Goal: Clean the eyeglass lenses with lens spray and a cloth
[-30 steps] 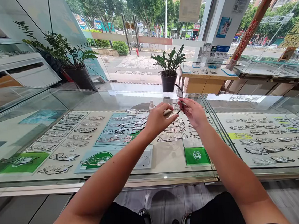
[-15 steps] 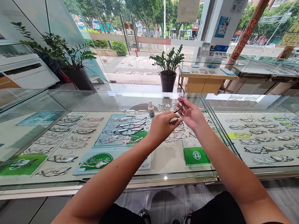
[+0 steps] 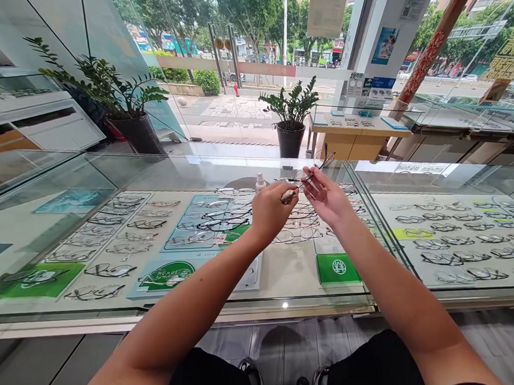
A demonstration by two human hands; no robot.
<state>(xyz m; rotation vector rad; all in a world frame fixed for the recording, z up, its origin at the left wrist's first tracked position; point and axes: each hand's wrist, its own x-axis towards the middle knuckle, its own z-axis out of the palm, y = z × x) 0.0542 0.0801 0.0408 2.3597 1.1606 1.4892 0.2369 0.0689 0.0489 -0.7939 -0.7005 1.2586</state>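
Both my hands are raised over a glass display counter (image 3: 237, 164). My right hand (image 3: 325, 198) pinches a thin dark-framed pair of glasses (image 3: 319, 166) that tilts up and to the right above my fingers. My left hand (image 3: 270, 208) is closed in a pinch on a small pale thing (image 3: 289, 195), which I cannot make out, and its tip touches the glasses' frame. A small white bottle (image 3: 260, 182) with a blue label stands on the counter just behind my left hand.
Under the glass lie rows of several eyeglass frames (image 3: 123, 231) on trays, with green signs (image 3: 338, 267). More frames fill the right case (image 3: 462, 231). Potted plants (image 3: 293, 116) stand behind, by glass doors. My knees and shoes show below the counter edge.
The glasses have turned from standing nearly upright to lying tilted toward the right. My left hand closed from loosely spread fingers into a pinch and moved in against the frame.
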